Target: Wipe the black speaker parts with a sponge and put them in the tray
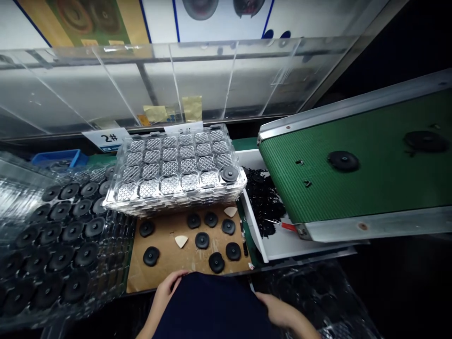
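Several black rubber discs (pixel 202 240) lie on a brown cardboard sheet (pixel 169 263) directly ahead of me. My left hand (pixel 173 285) rests at the sheet's near edge, holding nothing, close to the nearest disc. My right hand (pixel 275 310) lies lower right, slightly blurred, its fingers by the bench edge and nothing visible in them. Beyond the sheet stands a stack of clear blister trays (pixel 176 165), with one black disc (pixel 229 174) in a corner pocket of the top tray. Another clear tray (pixel 60 235) at left is filled with black discs. My dark apron (pixel 212 306) hides the bench between my hands.
A green conveyor belt (pixel 353 160) slopes in from the right, carrying black discs and scraps, above a white bin (pixel 263 202) piled with black scraps. A red-handled tool (pixel 287 227) lies in the bin. A clear acrylic guard (pixel 176 80) stands behind the trays.
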Demonstrator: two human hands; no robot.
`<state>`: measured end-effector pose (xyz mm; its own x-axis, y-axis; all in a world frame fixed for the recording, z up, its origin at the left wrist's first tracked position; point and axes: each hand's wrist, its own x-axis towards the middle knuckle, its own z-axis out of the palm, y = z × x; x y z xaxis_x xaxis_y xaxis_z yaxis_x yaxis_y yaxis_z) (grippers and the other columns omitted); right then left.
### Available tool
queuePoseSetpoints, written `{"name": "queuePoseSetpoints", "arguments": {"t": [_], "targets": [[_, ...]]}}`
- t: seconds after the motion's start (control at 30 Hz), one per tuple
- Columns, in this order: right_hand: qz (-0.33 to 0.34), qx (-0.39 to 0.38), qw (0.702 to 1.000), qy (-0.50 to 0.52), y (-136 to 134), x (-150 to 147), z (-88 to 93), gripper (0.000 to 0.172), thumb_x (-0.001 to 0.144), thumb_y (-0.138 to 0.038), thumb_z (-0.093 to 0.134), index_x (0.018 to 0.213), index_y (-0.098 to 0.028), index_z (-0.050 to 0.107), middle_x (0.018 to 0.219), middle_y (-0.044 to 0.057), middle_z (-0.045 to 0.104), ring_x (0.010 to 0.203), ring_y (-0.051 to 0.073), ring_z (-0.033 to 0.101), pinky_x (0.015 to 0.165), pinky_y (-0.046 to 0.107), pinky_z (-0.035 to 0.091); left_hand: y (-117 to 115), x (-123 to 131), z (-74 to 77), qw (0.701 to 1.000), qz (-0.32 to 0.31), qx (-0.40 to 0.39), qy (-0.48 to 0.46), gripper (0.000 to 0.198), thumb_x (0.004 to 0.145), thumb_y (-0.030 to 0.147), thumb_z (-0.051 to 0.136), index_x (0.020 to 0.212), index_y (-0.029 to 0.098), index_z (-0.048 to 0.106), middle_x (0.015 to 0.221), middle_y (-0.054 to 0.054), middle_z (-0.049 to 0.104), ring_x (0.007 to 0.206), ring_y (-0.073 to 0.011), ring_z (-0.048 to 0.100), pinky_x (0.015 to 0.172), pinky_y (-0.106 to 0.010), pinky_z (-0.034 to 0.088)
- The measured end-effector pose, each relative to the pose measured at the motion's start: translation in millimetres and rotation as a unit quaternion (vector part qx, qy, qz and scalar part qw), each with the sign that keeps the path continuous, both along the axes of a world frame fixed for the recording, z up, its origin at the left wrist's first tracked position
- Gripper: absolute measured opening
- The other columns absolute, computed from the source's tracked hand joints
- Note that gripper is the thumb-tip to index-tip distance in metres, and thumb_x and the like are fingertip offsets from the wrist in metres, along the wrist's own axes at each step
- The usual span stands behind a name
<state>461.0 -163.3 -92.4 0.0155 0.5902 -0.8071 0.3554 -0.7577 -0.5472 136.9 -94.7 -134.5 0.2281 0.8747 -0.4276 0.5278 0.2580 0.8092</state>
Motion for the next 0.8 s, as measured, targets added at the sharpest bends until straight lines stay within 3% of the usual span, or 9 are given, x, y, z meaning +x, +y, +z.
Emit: {"name": "queuePoseSetpoints", "arguments": {"t": [0.1,0.17,0.23,0.3,0.37,0.43,0.53,0.67,0.8], "targets": [[0.083,0.010,0.995,0.056,17.6,19.3,46.7,0.029,0.070,-0.017,0.072,0.099,-0.013,0.067,0.083,0.005,0.071,0.067,0.018,0.067,0.060,0.031,0.056,-0.5,1.0,2.8,1.000,-0.005,0.003,-0.003,0.039,0.078,0.052,0.050,0.091,0.022,0.070,0.095,-0.008,0.075,0.092,-0.0231,0.068,0.084,-0.030,0.053],[0.103,0.063,0.991,0.060,35.7,41.4,88.1,0.034,0.068,-0.019,0.071,0.102,-0.016,0.070,0.083,0.006,0.073,0.072,0.021,0.069,0.066,0.034,0.056,-0.5,0.9,5.7,1.000,-0.008,0.004,0.000,0.037,0.079,0.050,0.049,0.092,0.023,0.070,0.096,-0.008,0.074,0.093,-0.0232,0.067,0.085,-0.030,0.052],[0.087,0.159,0.983,0.016,59.2,68.4,131.1,0.029,0.080,-0.030,0.058,0.106,-0.022,0.068,0.098,0.004,0.072,0.094,0.021,0.065,0.089,0.036,0.048,1.2,0.2,9.0,1.000,-0.014,0.008,0.000,0.036,0.080,0.049,0.049,0.092,0.023,0.070,0.097,-0.008,0.074,0.094,-0.0235,0.067,0.085,-0.031,0.052],[0.046,0.249,0.965,-0.070,88.1,98.1,167.3,0.033,0.082,-0.036,0.053,0.111,-0.025,0.064,0.109,0.004,0.067,0.105,0.022,0.060,0.096,0.038,0.043,5.3,-0.9,13.2,0.999,-0.030,0.015,-0.005,0.034,0.077,0.049,0.052,0.092,0.024,0.070,0.097,-0.009,0.074,0.094,-0.0242,0.067,0.085,-0.031,0.052],[-0.016,0.320,0.930,-0.180,120.5,128.3,190.3,0.037,0.084,-0.037,0.050,0.117,-0.025,0.058,0.118,0.006,0.062,0.112,0.025,0.054,0.097,0.042,0.041,11.3,-1.5,19.8,0.998,-0.050,0.022,-0.016,0.032,0.074,0.049,0.057,0.090,0.026,0.071,0.095,-0.009,0.074,0.093,-0.0250,0.067,0.083,-0.031,0.052],[-0.078,0.367,0.876,-0.303,152.2,155.6,198.5,0.041,0.082,-0.036,0.054,0.119,-0.021,0.056,0.131,0.011,0.049,0.123,0.032,0.042,0.102,0.049,0.031,17.4,-0.6,30.3,0.997,-0.066,0.029,-0.030,0.030,0.071,0.050,0.059,0.088,0.028,0.072,0.093,-0.008,0.074,0.092,-0.0253,0.067,0.082,-0.031,0.052],[-0.128,0.397,0.807,-0.419,186.6,183.1,190.1,0.054,0.080,-0.034,0.063,0.128,-0.018,0.046,0.145,0.015,0.028,0.134,0.037,0.018,0.107,0.057,0.015,22.6,4.1,53.3,0.996,-0.072,0.033,-0.049,0.028,0.071,0.049,0.060,0.088,0.030,0.073,0.094,-0.009,0.074,0.093,-0.0258,0.066,0.084,-0.031,0.051],[-0.135,0.414,0.774,-0.461,200.1,190.0,175.1,0.044,0.087,-0.032,0.057,0.128,-0.022,0.045,0.140,0.009,0.038,0.126,0.031,0.037,0.103,0.056,0.027,19.7,11.6,87.7,0.995,-0.046,0.018,-0.085,0.025,0.070,0.045,0.064,0.087,0.030,0.074,0.094,-0.009,0.074,0.093,-0.0269,0.066,0.087,-0.033,0.049],[-0.107,0.456,0.762,-0.447,195.1,158.6,187.1,0.046,0.090,-0.035,0.050,0.133,-0.021,0.039,0.138,0.014,0.039,0.126,0.032,0.036,0.103,0.054,0.028,14.2,19.5,117.4,0.986,0.050,-0.026,-0.155,0.027,0.075,0.043,0.061,0.090,0.025,0.072,0.098,-0.010,0.073,0.096,-0.0262,0.064,0.091,-0.036,0.047]]}}
